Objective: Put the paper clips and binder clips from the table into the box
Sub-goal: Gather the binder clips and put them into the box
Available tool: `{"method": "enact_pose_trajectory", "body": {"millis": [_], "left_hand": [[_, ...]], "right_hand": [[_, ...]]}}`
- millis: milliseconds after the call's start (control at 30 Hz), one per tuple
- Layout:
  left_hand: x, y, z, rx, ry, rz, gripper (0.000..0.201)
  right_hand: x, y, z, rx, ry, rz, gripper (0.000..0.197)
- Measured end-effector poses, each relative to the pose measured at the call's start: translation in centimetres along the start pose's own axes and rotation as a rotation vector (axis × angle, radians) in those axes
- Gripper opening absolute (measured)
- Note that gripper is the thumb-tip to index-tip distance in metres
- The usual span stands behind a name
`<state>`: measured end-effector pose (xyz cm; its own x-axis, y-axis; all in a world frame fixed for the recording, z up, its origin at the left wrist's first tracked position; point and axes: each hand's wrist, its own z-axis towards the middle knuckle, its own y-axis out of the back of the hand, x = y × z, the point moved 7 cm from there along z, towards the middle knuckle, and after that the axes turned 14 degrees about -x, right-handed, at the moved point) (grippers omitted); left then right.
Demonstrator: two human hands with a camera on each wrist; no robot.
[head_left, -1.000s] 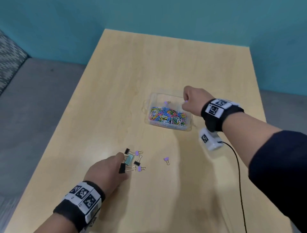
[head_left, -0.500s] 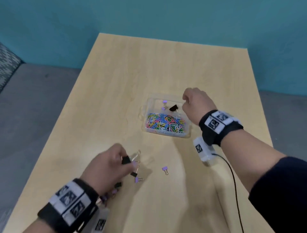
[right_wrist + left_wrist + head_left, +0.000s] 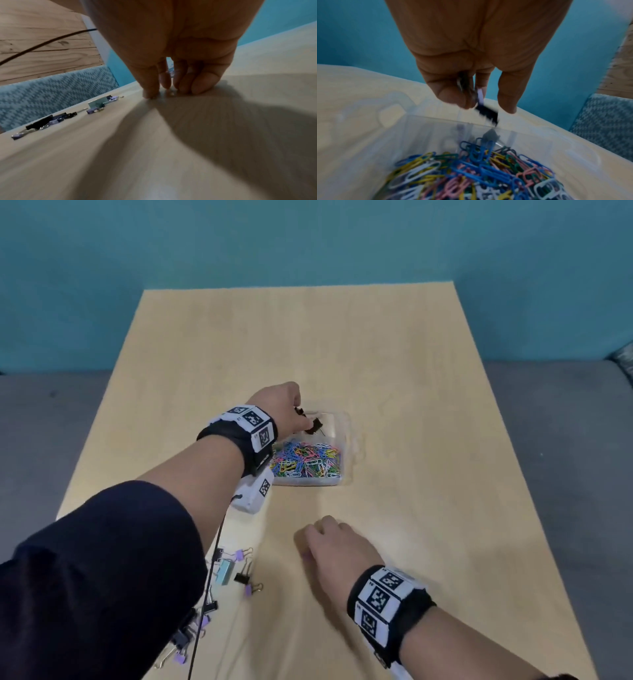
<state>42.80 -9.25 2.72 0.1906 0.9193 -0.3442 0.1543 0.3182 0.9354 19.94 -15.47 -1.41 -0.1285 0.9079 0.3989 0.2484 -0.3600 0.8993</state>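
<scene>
A clear plastic box [image 3: 346, 424] at mid-table holds a heap of coloured paper clips [image 3: 308, 457]. My left hand [image 3: 301, 419] hovers over its far end and pinches a few binder clips; a black one [image 3: 488, 115] hangs from the fingertips just above the box wall [image 3: 436, 119]. My right hand [image 3: 308, 546] is down on the table in front of the box. Its fingertips [image 3: 150, 93] close round a small purple binder clip whose wire handle [image 3: 171, 93] shows between them. The clip's body is mostly hidden.
More binder clips [image 3: 239, 570] in black, purple and teal lie near the table's left front edge, partly under my left sleeve, with others [image 3: 185, 642] closer to me. A black cable [image 3: 205, 594] hangs across them. The wooden table [image 3: 411, 371] ends at a teal wall.
My left hand has lifted binder clips from the pile and carried them over the box. My right hand has left the box and come down on the lone purple clip.
</scene>
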Motion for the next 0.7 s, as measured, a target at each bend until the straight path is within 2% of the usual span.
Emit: {"method": "enact_pose_trajectory", "body": {"millis": [100,200,333,400,500,567,633,700], "left_hand": [[-0.3,-0.3,0.1,-0.032,-0.022,-0.028,0.044],[0.7,1.6,-1.2,-0.146,-0.025,-0.108,0.037],[5.1,4.5,-5.2,-0.259,0.096,-0.147,0.02],[7.8,4.4,-8.3,-0.204,0.182,-0.075,0.017],[10.8,2.0,-13.7,0.032,0.245,0.065,0.017],[12.0,0.0,-17.0,0.167,0.265,0.089,0.011],[12.6,-1.3,-19.0,0.199,0.244,0.075,0.007],[12.8,-2.3,-20.0,0.167,0.176,0.045,0.018]], "right_hand": [[-0.6,-0.2,0.0,0.02,-0.032,0.02,0.037],[-0.7,-0.4,0.2,0.006,-0.036,0.035,0.031],[-0.4,-1.0,0.9,0.04,-0.021,0.052,0.033],[-0.3,-0.9,1.2,0.032,-0.019,0.065,0.033],[-0.4,-0.6,1.5,0.009,-0.075,0.201,0.033],[-0.7,-0.5,1.7,-0.003,-0.173,0.345,0.026],[-1.2,-0.6,1.8,-0.022,-0.3,0.472,0.021],[-1.3,-1.2,1.4,-0.016,-0.42,0.601,0.018]]}}
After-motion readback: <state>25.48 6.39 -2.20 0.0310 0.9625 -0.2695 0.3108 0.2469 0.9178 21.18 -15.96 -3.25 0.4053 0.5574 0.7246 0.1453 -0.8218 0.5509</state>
